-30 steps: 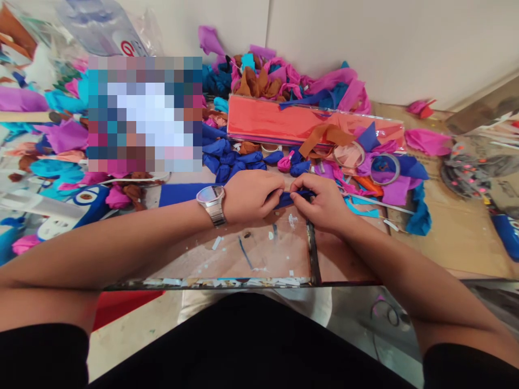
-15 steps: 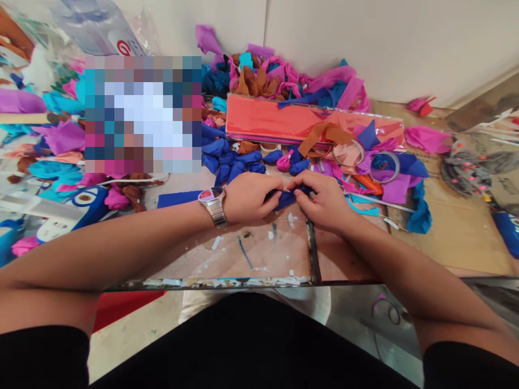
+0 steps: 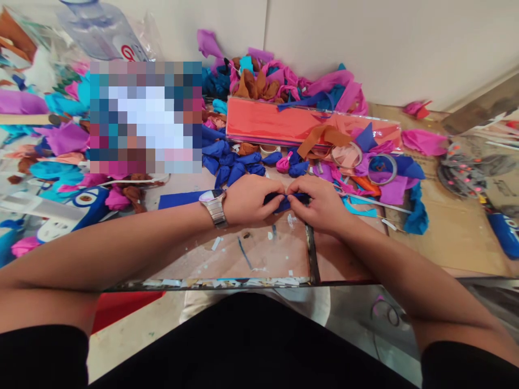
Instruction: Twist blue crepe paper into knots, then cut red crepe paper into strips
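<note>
My left hand (image 3: 254, 199) and my right hand (image 3: 318, 201) meet near the table's front, fingertips almost touching. Both pinch a dark blue strip (image 3: 284, 204), which looks like crepe paper or thin cloth; the fingers hide most of it. Another flat blue strip (image 3: 178, 200) lies beside my left wrist, partly under the watch (image 3: 213, 206). Just beyond my hands sits a heap of twisted blue pieces (image 3: 229, 162), with a small pink twisted piece (image 3: 284, 161) to its right.
A clear-wrapped pack of red-orange sheets (image 3: 275, 120) lies behind the blue heap. Tape rolls (image 3: 382, 169) rest among coloured scraps at right. Cardboard (image 3: 441, 232) covers the right side. A large plastic bottle (image 3: 101, 32) stands back left, near a blue-and-white tool (image 3: 81, 208).
My right hand has shifted slightly left and its fingertips have come closer to my left hand's on the blue strip. The camera view has tilted a little.
</note>
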A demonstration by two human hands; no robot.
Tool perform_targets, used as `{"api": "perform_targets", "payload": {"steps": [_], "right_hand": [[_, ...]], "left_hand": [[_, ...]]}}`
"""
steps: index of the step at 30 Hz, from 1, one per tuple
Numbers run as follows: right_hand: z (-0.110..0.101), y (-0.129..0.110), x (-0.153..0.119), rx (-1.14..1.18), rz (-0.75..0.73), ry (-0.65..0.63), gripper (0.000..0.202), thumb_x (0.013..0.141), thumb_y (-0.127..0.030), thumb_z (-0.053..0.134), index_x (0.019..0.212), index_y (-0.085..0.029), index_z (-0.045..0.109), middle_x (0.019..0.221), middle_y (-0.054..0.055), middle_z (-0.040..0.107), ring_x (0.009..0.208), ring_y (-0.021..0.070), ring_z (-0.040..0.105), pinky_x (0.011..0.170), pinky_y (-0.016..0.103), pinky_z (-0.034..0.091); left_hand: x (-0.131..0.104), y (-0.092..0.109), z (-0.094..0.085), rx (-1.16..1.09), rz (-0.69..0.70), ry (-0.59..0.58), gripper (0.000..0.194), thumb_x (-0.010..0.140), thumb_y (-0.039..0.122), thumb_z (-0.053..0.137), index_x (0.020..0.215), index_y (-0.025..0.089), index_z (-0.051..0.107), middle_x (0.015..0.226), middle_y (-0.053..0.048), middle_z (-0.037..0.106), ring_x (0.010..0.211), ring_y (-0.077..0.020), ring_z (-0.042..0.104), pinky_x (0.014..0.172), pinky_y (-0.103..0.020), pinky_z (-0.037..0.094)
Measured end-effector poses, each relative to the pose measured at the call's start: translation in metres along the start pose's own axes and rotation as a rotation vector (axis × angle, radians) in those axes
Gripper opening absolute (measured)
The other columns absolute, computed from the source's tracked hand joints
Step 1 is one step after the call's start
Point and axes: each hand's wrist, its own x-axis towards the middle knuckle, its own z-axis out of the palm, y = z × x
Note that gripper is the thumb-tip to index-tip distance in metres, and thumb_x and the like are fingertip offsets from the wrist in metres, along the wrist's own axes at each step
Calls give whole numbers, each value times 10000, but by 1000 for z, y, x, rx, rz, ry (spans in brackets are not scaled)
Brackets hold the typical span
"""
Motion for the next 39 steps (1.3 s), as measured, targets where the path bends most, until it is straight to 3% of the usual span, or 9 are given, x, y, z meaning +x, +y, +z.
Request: {"api": "perform_targets", "payload": {"steps": [9, 25, 32, 39], "right_hand": [[-2, -2, -1, 66, 5, -2, 64, 931, -253, 650, 929, -219, 704, 895, 51, 766, 837, 221, 690, 811, 374, 506], [-2, 0, -3, -1, -25, 71, 115, 958, -257, 702, 1017, -236, 799, 899, 34, 818, 814, 211, 718, 775, 368, 511], [1, 4, -5, -18, -83, 102, 166, 996, -262, 687, 1091, -278, 822, 934, 37, 833, 859, 224, 733, 825, 393, 539], [2, 3, -5, -29, -94, 129, 164, 1008, -276, 678, 1057, -293, 834, 925, 46, 825, 865, 226, 737, 825, 400, 558]], "left_hand": [[3, 5, -12, -121, -47, -67, 274, 1000, 336, 543, 948, 214, 783, 772, 12, 770, 650, -124, 644, 680, -268, 413], [8, 8, -22, -148, -129, -143, 279, 908, 278, 516, 805, 175, 753, 630, 25, 663, 561, -112, 514, 605, -280, 359], [11, 7, -24, -139, -184, -174, 285, 844, 220, 506, 850, 181, 788, 729, -3, 743, 620, -137, 582, 640, -287, 406], [10, 6, -23, -93, -173, -180, 258, 879, 233, 497, 897, 188, 750, 809, -25, 763, 689, -164, 631, 689, -306, 435]]}}
